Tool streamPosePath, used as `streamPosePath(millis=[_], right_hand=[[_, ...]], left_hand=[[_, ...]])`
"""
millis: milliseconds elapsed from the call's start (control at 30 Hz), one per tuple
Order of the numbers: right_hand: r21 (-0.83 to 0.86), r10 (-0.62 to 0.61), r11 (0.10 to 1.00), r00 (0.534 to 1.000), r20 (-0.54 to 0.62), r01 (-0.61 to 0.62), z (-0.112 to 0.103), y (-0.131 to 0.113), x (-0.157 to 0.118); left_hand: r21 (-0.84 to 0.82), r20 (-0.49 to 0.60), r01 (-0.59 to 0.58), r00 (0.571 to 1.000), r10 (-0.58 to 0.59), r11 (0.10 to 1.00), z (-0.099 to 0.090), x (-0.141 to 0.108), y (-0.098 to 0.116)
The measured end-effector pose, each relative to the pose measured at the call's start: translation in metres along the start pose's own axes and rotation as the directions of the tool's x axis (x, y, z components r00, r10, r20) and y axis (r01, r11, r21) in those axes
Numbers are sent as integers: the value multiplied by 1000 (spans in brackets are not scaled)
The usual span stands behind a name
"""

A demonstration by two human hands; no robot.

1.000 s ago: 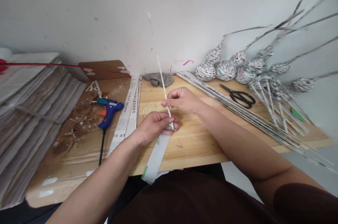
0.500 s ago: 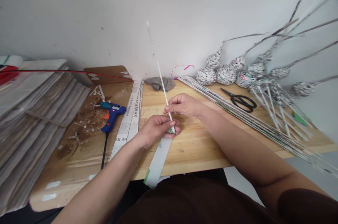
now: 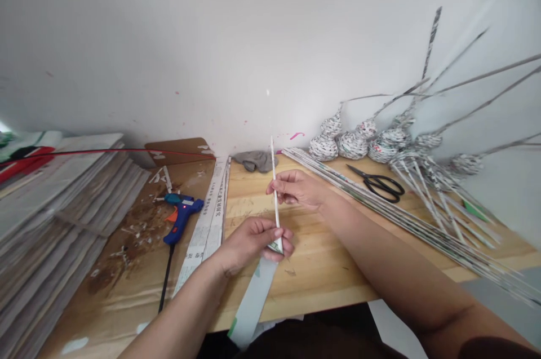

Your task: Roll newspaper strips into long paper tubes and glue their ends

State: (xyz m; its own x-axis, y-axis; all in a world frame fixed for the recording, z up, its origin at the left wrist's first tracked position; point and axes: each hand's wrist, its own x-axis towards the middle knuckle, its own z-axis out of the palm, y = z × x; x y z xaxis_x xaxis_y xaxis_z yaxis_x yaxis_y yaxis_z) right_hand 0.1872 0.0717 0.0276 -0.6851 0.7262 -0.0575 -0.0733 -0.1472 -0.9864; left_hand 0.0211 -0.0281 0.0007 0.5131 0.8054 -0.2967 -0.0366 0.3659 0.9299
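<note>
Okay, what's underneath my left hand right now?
Below your left hand, a pale paper strip runs across the wooden tabletop and past its front edge. Whatever lies directly beneath the hand is covered, so I can't tell.

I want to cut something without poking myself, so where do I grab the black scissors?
Probably by the handle loops of the black scissors, from above and the right. They lie flat with the loops toward the right and near side, while the pointed blades aim away to the left. Mind the long paper sticks close by on the near side.
</note>
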Motion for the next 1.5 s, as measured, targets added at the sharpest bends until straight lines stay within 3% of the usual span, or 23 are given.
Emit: streamPosePath(millis=[133,300,400,467,533,600,667,733,867,1000,1067,1133,1233,1500], right_hand=[[-29,9,1000,998,-65,-11,-1,3,3],[-195,-117,977,984,-138,89,1,3,4],[-434,-276,891,920,-278,137,5,-1,1],[-490,-336,859,885,-323,148,7,-4,-1],[-394,-265,906,934,-241,155,7,-7,-3],[-264,-120,958,992,-25,109,6,-8,-3],[-219,-69,972,994,90,87,5,-9,-4],[-208,-79,974,994,73,92,7,-8,-3],[-322,-180,935,981,-77,146,17,-5,-3],[-526,-395,824,880,-265,211,27,-3,-5],[-513,-390,827,891,-232,229,28,-4,-6],[-424,-271,880,960,-76,215,27,-5,-5],[-335,-141,929,987,82,161,23,-5,-4],[-233,-162,959,986,31,164,25,-1,-2]], left_hand=[[19,-18,-24,1000,24,1000,1,1,-1],[61,-37,-52,998,54,997,4,3,-2],[62,-68,-63,995,67,996,4,4,-1],[52,-95,-66,993,70,996,4,2,2],[35,-106,-56,993,60,998,4,-2,7],[2,-94,-15,995,15,1000,3,-7,12],[3,-75,9,997,-9,1000,4,-11,17],[20,-96,32,995,-30,999,6,-13,18],[85,-136,27,991,-15,996,10,-13,17],[146,-178,5,984,21,989,10,-13,18],[160,-184,12,983,18,987,9,-14,19],[160,-183,20,983,10,987,9,-15,21],[153,-186,25,982,4,988,8,-16,21],[161,-224,70,974,-32,984,12,-19,22]])
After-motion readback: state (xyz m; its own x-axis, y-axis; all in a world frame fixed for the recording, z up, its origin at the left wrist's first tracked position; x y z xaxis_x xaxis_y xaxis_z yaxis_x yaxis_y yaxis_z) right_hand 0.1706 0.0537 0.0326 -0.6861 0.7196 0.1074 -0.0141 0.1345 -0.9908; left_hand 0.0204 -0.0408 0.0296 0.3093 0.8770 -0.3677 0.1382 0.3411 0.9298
